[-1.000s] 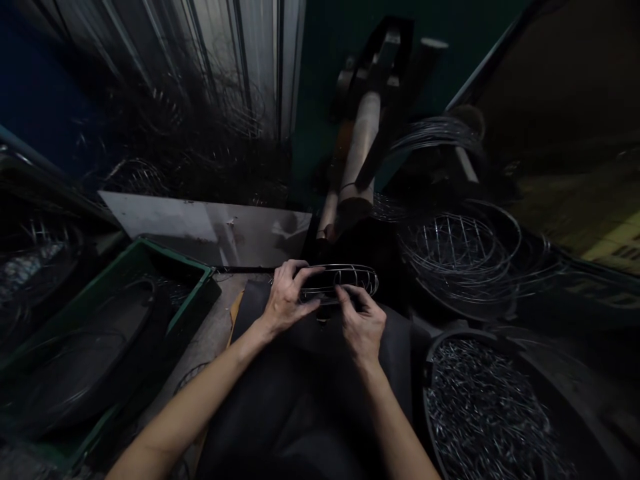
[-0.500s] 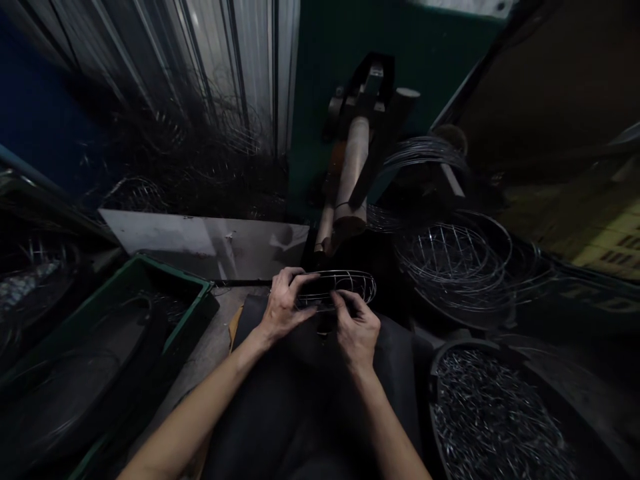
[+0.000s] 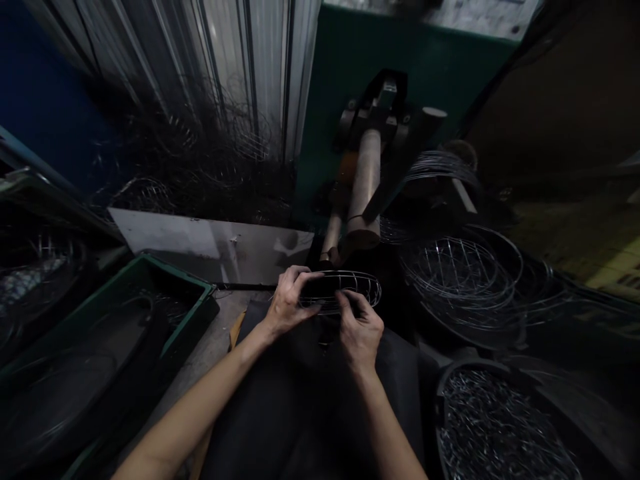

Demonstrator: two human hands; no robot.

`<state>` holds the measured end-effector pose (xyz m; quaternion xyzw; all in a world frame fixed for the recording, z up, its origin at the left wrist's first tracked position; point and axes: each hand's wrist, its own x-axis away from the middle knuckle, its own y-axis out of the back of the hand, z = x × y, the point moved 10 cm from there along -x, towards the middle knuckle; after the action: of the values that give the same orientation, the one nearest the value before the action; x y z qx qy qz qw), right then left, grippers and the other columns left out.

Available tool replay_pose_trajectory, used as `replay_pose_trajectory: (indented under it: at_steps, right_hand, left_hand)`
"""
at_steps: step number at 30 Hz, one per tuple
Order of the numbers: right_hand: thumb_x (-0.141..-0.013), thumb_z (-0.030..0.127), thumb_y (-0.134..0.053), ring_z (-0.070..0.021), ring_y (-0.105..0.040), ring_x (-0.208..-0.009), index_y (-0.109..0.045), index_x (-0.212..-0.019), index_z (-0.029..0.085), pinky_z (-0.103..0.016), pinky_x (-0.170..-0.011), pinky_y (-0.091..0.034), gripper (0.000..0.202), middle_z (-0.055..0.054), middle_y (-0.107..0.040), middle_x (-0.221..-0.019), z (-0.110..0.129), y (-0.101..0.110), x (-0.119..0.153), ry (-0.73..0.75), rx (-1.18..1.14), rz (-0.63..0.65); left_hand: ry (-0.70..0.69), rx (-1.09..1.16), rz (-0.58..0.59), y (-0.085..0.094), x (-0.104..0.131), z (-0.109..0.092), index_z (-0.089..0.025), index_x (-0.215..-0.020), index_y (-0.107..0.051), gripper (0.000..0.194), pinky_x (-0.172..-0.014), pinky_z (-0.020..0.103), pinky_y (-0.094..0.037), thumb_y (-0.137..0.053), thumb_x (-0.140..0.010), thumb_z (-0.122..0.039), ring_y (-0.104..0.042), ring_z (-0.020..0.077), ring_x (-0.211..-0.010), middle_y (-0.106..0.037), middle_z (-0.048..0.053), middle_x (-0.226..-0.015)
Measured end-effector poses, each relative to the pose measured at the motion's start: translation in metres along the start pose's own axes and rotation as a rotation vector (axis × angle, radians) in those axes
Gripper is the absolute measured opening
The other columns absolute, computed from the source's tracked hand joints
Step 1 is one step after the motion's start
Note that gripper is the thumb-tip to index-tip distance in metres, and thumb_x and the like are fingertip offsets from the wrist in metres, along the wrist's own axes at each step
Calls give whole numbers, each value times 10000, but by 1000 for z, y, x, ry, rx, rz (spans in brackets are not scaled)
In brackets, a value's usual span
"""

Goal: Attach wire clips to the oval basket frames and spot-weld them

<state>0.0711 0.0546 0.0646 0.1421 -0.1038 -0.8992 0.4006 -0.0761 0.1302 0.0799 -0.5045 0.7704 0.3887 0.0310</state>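
Two bare hands, one round wire frame, mid-view, just above the near end of the dark surface in front of me. My left hand grasps the frame's left end, fingers over the top, thumb low on the near side. My right hand is at the near side, fingers bent, thumb and index close together; too dark to tell whether they pinch the wire or some small piece.

Beyond the frame: metal cylinder, sticking out from a green machine. Right side: pile of wire rings, coil of wire behind it, black tub of short metal pieces nearer me. Left side: green crate, white panel behind, tangled wire against the corrugated wall.
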Motion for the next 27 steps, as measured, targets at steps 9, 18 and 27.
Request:
replay_pose_trajectory:
  at_steps: [9, 18, 27]
  right_hand:
    - [-754, 436, -615, -142, -588, -717, -671, -783, 177, -243, -690, -439, 266, -11, -662, -760, 2, -4, -8, 7, -15, 11]
    - [-756, 434, -610, -141, -583, -717, -660, -779, 163, -249, -699, -440, 277, -16, -655, -760, -2, -8, -14, 9, -56, 15]
    - [-767, 410, -607, -139, -586, -717, -660, -802, 167, -247, -697, -448, 251, -17, -656, -772, -5, -8, -14, 58, -52, 7]
  left_hand:
    - [-10, -32, -22, 1, -7, 2, -202, -1142, -509, 549, -880, 389, -427, -706, -631, -164, -508, 239, -1033, -499, 81, -1079]
    - [-34, -85, -3, -2, -12, 7, -210, -1170, -510, 543, -886, 388, -410, -683, -656, -197, -503, 243, -1045, -506, 80, -1099]
    - [-89, -116, -6, -2, -14, 5, -200, -1151, -523, 502, -878, 392, -399, -664, -669, -200, -504, 248, -1036, -510, 84, -1087]
